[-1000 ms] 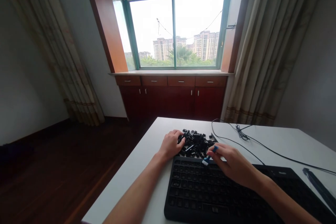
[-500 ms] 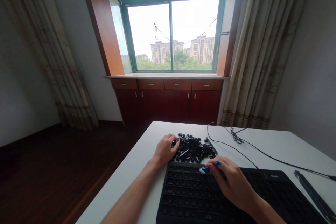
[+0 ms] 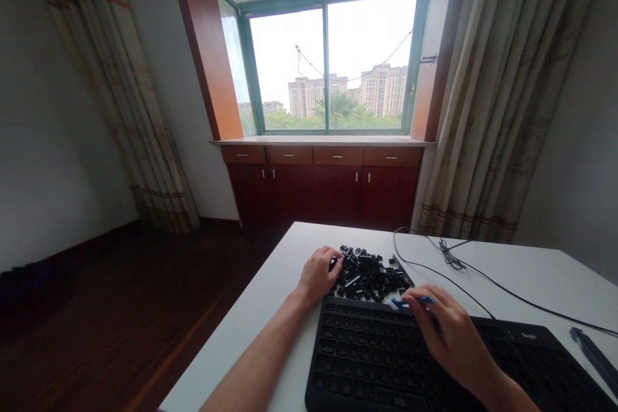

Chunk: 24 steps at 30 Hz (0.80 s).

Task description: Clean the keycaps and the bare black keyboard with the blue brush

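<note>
The right hand (image 3: 449, 328) pinched a slim blue brush (image 3: 427, 300); the left hand (image 3: 317, 275), grip unclear, curled by blocky keycaps (image 3: 371, 273).

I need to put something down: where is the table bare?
Bare: the table between cable and far edge, at right, and between left arm and left edge. Crowded: the loose keys behind the keyboard, between left hand and right hand.

Window (image 3: 327, 64) above reddish cabinet (image 3: 321, 190); curtains (image 3: 497, 109) both sides; dark heap (image 3: 36, 283), perhaps cloth.
</note>
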Each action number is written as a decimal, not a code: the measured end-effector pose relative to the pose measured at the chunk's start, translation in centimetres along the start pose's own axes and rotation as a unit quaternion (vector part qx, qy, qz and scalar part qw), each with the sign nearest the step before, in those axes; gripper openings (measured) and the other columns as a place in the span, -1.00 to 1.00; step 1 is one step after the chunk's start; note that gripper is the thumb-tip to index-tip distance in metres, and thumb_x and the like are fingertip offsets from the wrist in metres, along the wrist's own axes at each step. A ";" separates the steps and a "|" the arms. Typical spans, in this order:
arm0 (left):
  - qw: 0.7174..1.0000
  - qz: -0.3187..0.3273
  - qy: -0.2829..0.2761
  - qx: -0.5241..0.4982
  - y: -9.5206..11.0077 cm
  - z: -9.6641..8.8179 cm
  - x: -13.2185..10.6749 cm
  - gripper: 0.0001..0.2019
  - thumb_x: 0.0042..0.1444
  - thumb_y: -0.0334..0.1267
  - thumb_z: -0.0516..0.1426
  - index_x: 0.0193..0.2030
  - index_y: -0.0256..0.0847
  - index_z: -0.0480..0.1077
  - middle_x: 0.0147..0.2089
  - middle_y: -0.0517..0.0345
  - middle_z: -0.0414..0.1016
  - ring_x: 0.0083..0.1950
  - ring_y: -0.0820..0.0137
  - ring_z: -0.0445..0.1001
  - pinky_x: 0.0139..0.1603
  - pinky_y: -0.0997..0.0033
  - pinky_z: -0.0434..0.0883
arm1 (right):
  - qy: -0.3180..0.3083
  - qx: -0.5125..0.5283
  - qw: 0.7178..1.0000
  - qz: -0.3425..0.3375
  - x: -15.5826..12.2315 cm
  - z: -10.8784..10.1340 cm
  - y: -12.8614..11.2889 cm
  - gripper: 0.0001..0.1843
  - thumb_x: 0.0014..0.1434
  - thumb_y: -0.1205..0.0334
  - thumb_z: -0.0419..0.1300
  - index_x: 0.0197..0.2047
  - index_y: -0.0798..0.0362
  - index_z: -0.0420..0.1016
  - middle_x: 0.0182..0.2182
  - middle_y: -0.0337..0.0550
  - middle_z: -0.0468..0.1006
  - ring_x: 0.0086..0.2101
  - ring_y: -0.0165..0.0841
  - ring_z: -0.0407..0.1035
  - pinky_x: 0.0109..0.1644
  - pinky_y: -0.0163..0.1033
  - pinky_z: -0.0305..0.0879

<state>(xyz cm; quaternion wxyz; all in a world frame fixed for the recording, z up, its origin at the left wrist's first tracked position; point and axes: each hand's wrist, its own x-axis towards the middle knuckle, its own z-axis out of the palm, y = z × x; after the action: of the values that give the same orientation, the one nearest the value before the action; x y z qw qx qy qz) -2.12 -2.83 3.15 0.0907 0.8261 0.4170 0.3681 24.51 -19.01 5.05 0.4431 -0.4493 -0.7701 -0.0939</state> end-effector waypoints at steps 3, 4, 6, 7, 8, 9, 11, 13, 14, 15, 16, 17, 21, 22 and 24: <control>1.000 -0.001 0.001 0.001 -0.2 0.0 -0.1 -0.88 0.38 -0.30 0.16 -0.09 -0.14 0.56 -0.03 0.01 0.63 0.06 0.16 0.58 0.15 0.16 0.49 | -0.001 -0.026 1.000 -0.014 -0.1 0.3 -0.1 -0.89 0.47 0.30 0.15 -0.04 -0.05 0.49 -0.21 -0.19 0.63 -0.24 -0.30 0.49 -0.11 -0.14 0.39; 1.000 -0.002 0.001 0.003 -0.2 -0.1 -0.1 -0.88 0.38 -0.30 0.16 -0.09 -0.15 0.56 -0.03 0.00 0.63 0.06 0.16 0.58 0.15 0.15 0.49 | 0.010 -0.041 0.999 -0.021 -0.1 0.4 -0.1 -0.88 0.46 0.30 0.16 -0.01 -0.06 0.50 -0.20 -0.19 0.63 -0.23 -0.29 0.49 -0.08 -0.13 0.39; 1.000 -0.003 0.003 0.006 -0.3 -0.1 -0.1 -0.87 0.39 -0.29 0.16 -0.09 -0.15 0.57 -0.03 0.00 0.63 0.05 0.16 0.58 0.15 0.14 0.48 | 0.010 -0.037 0.999 -0.019 -0.2 0.7 0.0 -0.86 0.46 0.30 0.16 0.02 -0.06 0.50 -0.18 -0.17 0.64 -0.20 -0.28 0.49 -0.05 -0.12 0.38; 1.000 -0.003 0.003 0.008 -0.3 -0.1 -0.1 -0.87 0.39 -0.29 0.16 -0.10 -0.15 0.57 -0.03 0.01 0.64 0.05 0.16 0.58 0.15 0.14 0.48 | 0.004 -0.025 1.000 -0.011 -0.2 0.7 -0.1 -0.88 0.47 0.29 0.15 0.00 -0.05 0.50 -0.18 -0.17 0.64 -0.19 -0.29 0.49 -0.06 -0.14 0.38; 1.000 -0.002 0.003 0.011 -0.3 -0.1 -0.1 -0.87 0.39 -0.29 0.16 -0.10 -0.15 0.57 -0.03 0.01 0.64 0.05 0.15 0.58 0.14 0.13 0.48 | 0.000 -0.017 1.000 -0.003 -0.2 0.8 -0.1 -0.89 0.47 0.29 0.15 -0.03 -0.05 0.50 -0.19 -0.18 0.63 -0.20 -0.29 0.49 -0.07 -0.15 0.38; 1.000 -0.002 0.003 0.014 -0.3 -0.1 0.0 -0.88 0.39 -0.28 0.16 -0.11 -0.15 0.57 -0.02 0.02 0.64 0.05 0.15 0.58 0.14 0.12 0.47 | 0.000 -0.023 1.000 0.000 -0.2 0.8 -0.1 -0.90 0.47 0.29 0.15 -0.06 -0.05 0.50 -0.21 -0.18 0.63 -0.21 -0.30 0.48 -0.08 -0.15 0.37; 1.000 0.000 0.004 0.022 -0.3 0.1 0.0 -0.88 0.39 -0.27 0.17 -0.11 -0.15 0.57 -0.01 0.01 0.64 0.05 0.13 0.58 0.15 0.08 0.46 | 0.014 -0.055 0.998 -0.007 -0.2 0.8 -0.2 -0.90 0.45 0.30 0.18 -0.04 -0.05 0.52 -0.20 -0.18 0.63 -0.21 -0.28 0.47 -0.04 -0.12 0.33; 1.000 0.006 0.006 0.023 -0.3 0.4 0.1 -0.87 0.39 -0.27 0.16 -0.11 -0.14 0.56 -0.01 0.01 0.65 0.05 0.12 0.57 0.15 0.06 0.44 | 0.014 -0.050 0.999 -0.012 -0.2 0.7 -0.3 -0.86 0.45 0.32 0.18 0.00 -0.04 0.52 -0.16 -0.17 0.64 -0.18 -0.28 0.47 0.00 -0.11 0.32; 1.000 0.010 0.006 0.019 -0.3 0.5 0.1 -0.87 0.39 -0.27 0.16 -0.11 -0.14 0.56 0.00 0.01 0.64 0.05 0.13 0.57 0.14 0.07 0.45 | 0.004 -0.030 1.000 -0.006 -0.3 0.6 -0.3 -0.87 0.46 0.33 0.16 -0.01 -0.03 0.52 -0.17 -0.17 0.64 -0.17 -0.29 0.48 0.00 -0.13 0.33; 1.000 0.015 0.007 0.015 -0.4 0.7 0.1 -0.87 0.40 -0.26 0.15 -0.11 -0.14 0.55 0.00 0.02 0.64 0.05 0.13 0.57 0.14 0.07 0.44 | -0.010 -0.013 1.000 0.004 -0.2 0.6 -0.2 -0.88 0.47 0.33 0.15 -0.05 -0.02 0.51 -0.19 -0.18 0.64 -0.17 -0.30 0.49 -0.02 -0.15 0.33; 1.000 0.020 0.010 0.012 -0.4 0.7 0.1 -0.87 0.40 -0.26 0.15 -0.12 -0.13 0.55 -0.01 0.02 0.64 0.04 0.13 0.57 0.14 0.08 0.44 | -0.009 -0.021 1.000 0.011 -0.2 0.5 -0.1 -0.89 0.47 0.33 0.15 -0.09 -0.01 0.51 -0.22 -0.19 0.64 -0.21 -0.31 0.48 -0.04 -0.15 0.32; 1.000 0.024 0.015 0.007 -0.4 0.8 0.1 -0.87 0.40 -0.26 0.14 -0.12 -0.13 0.55 -0.02 0.02 0.64 0.04 0.14 0.57 0.15 0.08 0.44 | 0.000 -0.044 0.999 0.013 -0.1 0.4 0.0 -0.90 0.46 0.33 0.17 -0.10 0.00 0.52 -0.24 -0.19 0.64 -0.23 -0.30 0.48 -0.03 -0.14 0.30; 0.999 0.044 0.029 -0.004 -0.3 0.9 0.5 -0.85 0.42 -0.25 0.11 -0.09 -0.12 0.53 -0.03 0.03 0.63 0.05 0.16 0.56 0.16 0.10 0.43 | 0.006 -0.078 0.996 -0.030 1.2 -0.5 0.9 -0.89 0.42 0.36 0.20 -0.05 0.02 0.54 -0.21 -0.16 0.65 -0.20 -0.26 0.48 0.02 -0.09 0.26; 0.998 0.054 0.028 0.000 -0.2 0.9 0.7 -0.84 0.43 -0.25 0.10 -0.09 -0.12 0.52 -0.03 0.03 0.63 0.05 0.16 0.56 0.16 0.10 0.42 | 0.003 -0.062 0.997 -0.037 1.6 -0.8 1.1 -0.89 0.42 0.37 0.20 -0.06 0.03 0.53 -0.21 -0.16 0.65 -0.19 -0.27 0.48 0.02 -0.09 0.27; 0.997 0.079 0.014 0.010 0.1 0.9 1.1 -0.82 0.45 -0.24 0.07 -0.09 -0.12 0.51 -0.02 0.02 0.63 0.04 0.16 0.55 0.16 0.08 0.41 | -0.010 -0.037 0.998 -0.046 2.5 -1.2 1.4 -0.90 0.42 0.38 0.20 -0.08 0.04 0.53 -0.24 -0.16 0.65 -0.22 -0.29 0.48 0.00 -0.11 0.27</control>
<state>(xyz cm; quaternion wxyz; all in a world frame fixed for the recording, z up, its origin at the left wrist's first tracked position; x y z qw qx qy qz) -1.07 -1.88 3.16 0.0472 0.8521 0.3555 0.3812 25.78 -17.28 7.32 0.4140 -0.4307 -0.7899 -0.1382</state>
